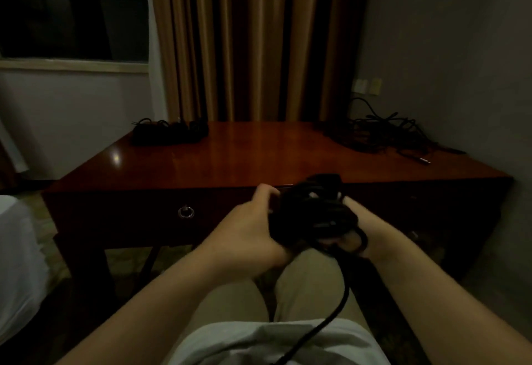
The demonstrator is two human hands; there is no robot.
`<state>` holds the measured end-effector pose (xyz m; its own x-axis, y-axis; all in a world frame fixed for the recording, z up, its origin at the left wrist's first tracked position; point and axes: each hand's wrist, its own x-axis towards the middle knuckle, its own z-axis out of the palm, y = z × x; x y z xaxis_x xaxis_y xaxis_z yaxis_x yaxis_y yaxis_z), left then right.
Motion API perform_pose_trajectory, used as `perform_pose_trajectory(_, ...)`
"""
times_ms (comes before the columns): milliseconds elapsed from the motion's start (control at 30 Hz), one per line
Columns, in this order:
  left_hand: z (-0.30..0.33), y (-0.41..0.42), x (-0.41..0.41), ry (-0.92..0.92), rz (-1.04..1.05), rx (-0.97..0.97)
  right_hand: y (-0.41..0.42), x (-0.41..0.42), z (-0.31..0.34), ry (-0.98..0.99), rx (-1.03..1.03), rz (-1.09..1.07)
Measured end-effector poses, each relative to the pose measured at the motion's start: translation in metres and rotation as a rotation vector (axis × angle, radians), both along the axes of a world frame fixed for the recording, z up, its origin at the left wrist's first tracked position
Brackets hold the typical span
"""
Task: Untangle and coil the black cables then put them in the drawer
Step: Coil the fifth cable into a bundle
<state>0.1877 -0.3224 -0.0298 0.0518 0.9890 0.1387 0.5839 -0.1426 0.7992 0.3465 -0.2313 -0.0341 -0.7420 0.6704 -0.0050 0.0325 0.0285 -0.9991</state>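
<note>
At the far left of the tabletop lay a low, dark heap of coiled cables, near the back edge in front of the curtain; its separate loops were hard to tell apart in the dim light. Below it, the drawer front showed a round ring pull and looked closed.

In the middle, in front of the tabletop edge and above the person's knees, the left hand gripped the left side of a black cable bundle, its fingers curled over the top. The bundle was a thick wad of glossy black loops with a blocky dark piece at its upper end. The right hand held the bundle from the right and beneath; its fingers were mostly hidden by the cable, apparently curled round it. One loose strand hung from the bundle down across the lap and over the white shirt.

At the far right of the tabletop, beside the wall, sprawled a loose tangle of black cables, with a plug end lying towards the front. Two pale wall plates sat above it. No writing could be read.
</note>
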Motion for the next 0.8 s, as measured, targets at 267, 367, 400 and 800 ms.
perform_pose_trajectory(267,-0.023,0.039,-0.012,-0.026,0.315,-0.058,-0.018,-0.018,-0.034,-0.685,0.751,-0.215)
perform_pose_trajectory(367,-0.037,0.044,-0.009,0.460,0.333,-0.061,-0.027,-0.016,-0.009,-0.951,1.059,-0.118)
perform_pose_trajectory(400,-0.042,0.042,-0.005,0.649,0.292,-0.048,-0.027,-0.017,0.000,-1.004,1.098,-0.066)
perform_pose_trajectory(800,-0.019,0.002,0.005,0.233,-0.281,-0.016,0.021,0.000,0.011,-0.047,0.190,0.397)
